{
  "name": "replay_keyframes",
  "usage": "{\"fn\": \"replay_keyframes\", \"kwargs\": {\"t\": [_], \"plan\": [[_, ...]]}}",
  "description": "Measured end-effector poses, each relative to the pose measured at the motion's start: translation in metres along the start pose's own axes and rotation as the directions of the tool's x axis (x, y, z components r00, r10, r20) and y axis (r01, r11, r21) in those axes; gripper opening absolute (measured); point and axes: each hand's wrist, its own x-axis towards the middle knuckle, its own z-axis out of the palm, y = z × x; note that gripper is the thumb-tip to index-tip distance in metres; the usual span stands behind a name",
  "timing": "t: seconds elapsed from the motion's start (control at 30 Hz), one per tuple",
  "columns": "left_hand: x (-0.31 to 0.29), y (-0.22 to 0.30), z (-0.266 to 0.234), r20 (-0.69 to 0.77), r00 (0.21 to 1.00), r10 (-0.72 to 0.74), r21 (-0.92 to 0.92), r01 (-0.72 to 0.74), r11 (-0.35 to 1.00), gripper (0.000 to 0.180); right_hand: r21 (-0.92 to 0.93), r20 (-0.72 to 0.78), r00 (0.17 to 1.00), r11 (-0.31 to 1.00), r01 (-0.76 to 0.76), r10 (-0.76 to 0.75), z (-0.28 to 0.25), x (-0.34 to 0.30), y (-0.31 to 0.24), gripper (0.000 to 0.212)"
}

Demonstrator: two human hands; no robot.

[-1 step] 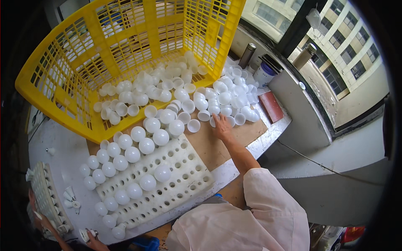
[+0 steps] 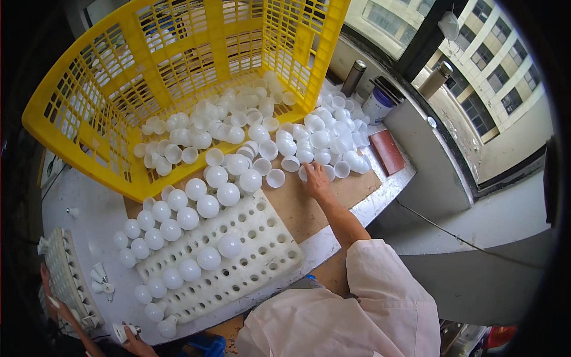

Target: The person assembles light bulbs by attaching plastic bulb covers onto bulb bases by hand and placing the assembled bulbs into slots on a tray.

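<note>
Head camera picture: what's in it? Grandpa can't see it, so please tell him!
A person's right hand is at the edge of a pile of white domes, beside a yellow basket holding more. White globes sit on a pale, holed board.

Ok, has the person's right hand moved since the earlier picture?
No, not visibly. The right hand is at the near edge of the white domes, left of the red-brown block by the same gap as before, so no direction shows.

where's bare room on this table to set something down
Bare: brown board between the holed white rack and right hand; a white tabletop patch left of the dome rows. Crowded: yellow crate and the dome heap beside it.
</note>
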Motion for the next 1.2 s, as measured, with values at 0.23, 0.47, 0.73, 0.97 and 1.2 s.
{"fn": "replay_keyframes", "kwargs": {"t": [0.23, 0.47, 0.73, 0.97, 1.2], "plan": [[-0.123, 0.041, 0.111, 0.318, 0.948, 0.032, -0.279, 0.062, 0.958, 0.059, 0.619, 0.026, 0.998, 0.784, -0.056, 0.051, 0.003, -0.062, -0.001, 0.068], [-0.192, 0.048, 0.223, 0.68, 0.718, 0.145, -0.315, 0.108, 0.943, 0.065, 0.793, 0.253, 0.959, 0.541, -0.28, 0.125, -0.064, -0.091, -0.006, 0.069], [-0.231, 0.081, 0.26, 0.872, 0.489, 0.024, -0.211, 0.331, 0.92, 0.064, 0.815, 0.075, 0.94, -0.523, -0.25, -0.332, -0.126, -0.153, -0.051, 0.076], [-0.24, 0.093, 0.272, 0.952, 0.305, -0.03, -0.1, 0.402, 0.91, 0.05, 0.598, 0.353, 0.694, -0.42, -0.683, -0.627, -0.118, -0.189, -0.092, 0.081], [-0.224, 0.084, 0.25, 0.983, 0.151, -0.101, 0.069, 0.203, 0.977, 0.048, 0.619, 0.384, 0.506, -0.191, -0.762, -0.772, -0.104, -0.191, -0.118, 0.073]]}}
